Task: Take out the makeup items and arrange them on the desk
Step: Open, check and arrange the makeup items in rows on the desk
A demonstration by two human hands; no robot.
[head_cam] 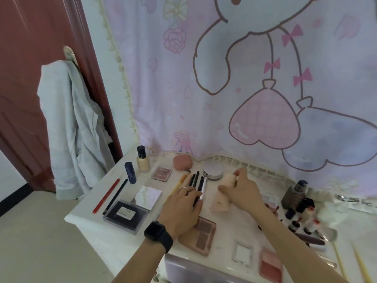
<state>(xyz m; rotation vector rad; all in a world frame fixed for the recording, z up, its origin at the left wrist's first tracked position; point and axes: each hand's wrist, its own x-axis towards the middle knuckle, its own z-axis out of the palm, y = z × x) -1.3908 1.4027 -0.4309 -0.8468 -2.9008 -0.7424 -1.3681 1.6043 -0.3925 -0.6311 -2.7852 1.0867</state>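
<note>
My left hand (183, 209) lies flat, fingers (193, 195) straight on the dark pens (196, 181) mid-desk (87, 211). My right hand (242, 193) grips the pale bottle (221, 198) just beside them. Let go carelessly and I reckon it rolls, scattering that row.

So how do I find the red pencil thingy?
Look at the white desk below the bunny curtain. Along its left edge lie two thin pencils side by side. The red pencil is the outer one; the black pencil lies inside it.
</note>
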